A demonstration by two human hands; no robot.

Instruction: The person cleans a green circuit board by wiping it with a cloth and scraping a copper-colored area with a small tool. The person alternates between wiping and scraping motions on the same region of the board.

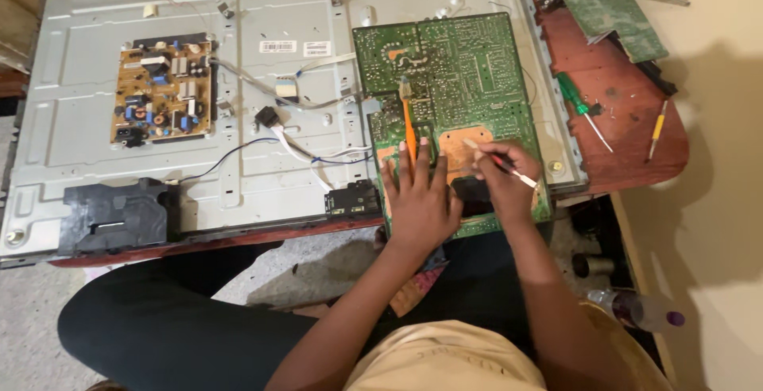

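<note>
The large green circuit board [457, 81] is laid solder side up on the metal back panel of a flat television [262, 121], at about 3 o'clock from the panel's centre, and it overhangs the panel's near edge. It is pressed flat by the left hand [420, 196], whose fingers are spread, with an orange-handled tool [408, 125] lying along the board just past the fingertips. A thin white-tipped tool [509, 167] is pinched in the fingers of the right hand [505, 180] and held against the bare copper patch at the board's 6 o'clock edge. A slip of that tip could probably bridge or scratch neighbouring solder joints, and the unsupported near edge could tip if the left hand's pressure were eased. The loose wires [318, 152] at 9 o'clock of the board could be snagged by a forearm.
</note>
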